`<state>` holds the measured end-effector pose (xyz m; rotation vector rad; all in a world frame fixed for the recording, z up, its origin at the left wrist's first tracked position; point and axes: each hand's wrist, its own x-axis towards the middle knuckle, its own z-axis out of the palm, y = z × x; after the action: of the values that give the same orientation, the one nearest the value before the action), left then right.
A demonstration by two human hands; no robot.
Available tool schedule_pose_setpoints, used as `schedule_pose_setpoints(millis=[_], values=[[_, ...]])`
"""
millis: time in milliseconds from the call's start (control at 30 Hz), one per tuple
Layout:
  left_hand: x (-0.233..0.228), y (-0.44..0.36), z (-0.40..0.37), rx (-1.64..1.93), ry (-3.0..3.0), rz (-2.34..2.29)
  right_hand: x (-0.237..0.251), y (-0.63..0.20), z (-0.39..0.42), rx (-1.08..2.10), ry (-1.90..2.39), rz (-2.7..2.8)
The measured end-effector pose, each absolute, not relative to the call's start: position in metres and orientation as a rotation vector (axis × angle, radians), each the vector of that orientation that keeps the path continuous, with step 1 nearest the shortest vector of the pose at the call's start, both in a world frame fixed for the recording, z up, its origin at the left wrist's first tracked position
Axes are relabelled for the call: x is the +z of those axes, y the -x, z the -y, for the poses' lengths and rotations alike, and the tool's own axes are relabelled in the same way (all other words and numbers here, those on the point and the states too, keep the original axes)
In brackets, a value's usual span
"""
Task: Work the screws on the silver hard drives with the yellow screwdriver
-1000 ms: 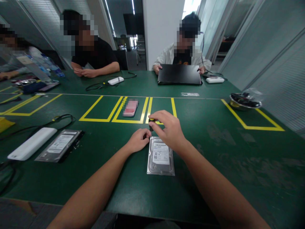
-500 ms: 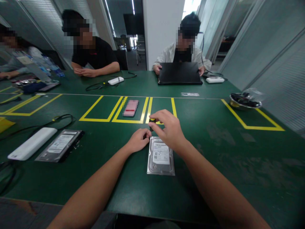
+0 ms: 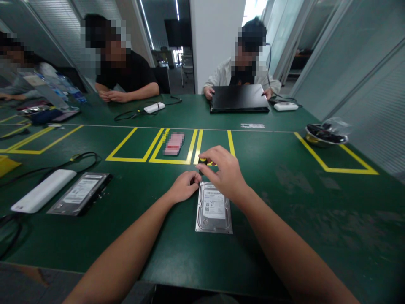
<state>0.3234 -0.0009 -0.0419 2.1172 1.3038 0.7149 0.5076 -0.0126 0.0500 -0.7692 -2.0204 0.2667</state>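
A silver hard drive (image 3: 213,207) with a white label lies flat on the green table in front of me. My right hand (image 3: 224,171) pinches the yellow-and-black handle of a short screwdriver (image 3: 203,161) between thumb and fingers, above the drive's far left corner. Its tip is hidden behind the fingers. My left hand (image 3: 186,185) rests on the table at that same corner, its fingers curled together close under the screwdriver. Whether they grip the drive's edge, the tip or something small I cannot tell.
Left of me lie a second hard drive (image 3: 80,193), a white power strip (image 3: 44,190) and a black cable. A pink phone (image 3: 174,143) sits inside yellow tape. At the right stands a metal bowl (image 3: 325,137) of dark items. Across the table, a person holds a black panel (image 3: 238,99).
My hands stay in nearly the same place, with the right thumb and fingers shifted very slightly on the screwdriver. Across the table, the black panel has tilted and now catches more light.
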Motion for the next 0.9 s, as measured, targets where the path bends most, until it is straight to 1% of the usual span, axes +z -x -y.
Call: schedule_pose_setpoints(millis=[400,900], values=[[-0.0384,-0.3234,0.0037,0.8,-2.027,-1.259,0.0507,-0.5081,0.0129,0.225,0.815,2.011],[-0.0379,-0.3241,0.0042,0.793,-2.022,-1.271,0.0476,-0.5075,0.0128,0.177,0.832,2.003]])
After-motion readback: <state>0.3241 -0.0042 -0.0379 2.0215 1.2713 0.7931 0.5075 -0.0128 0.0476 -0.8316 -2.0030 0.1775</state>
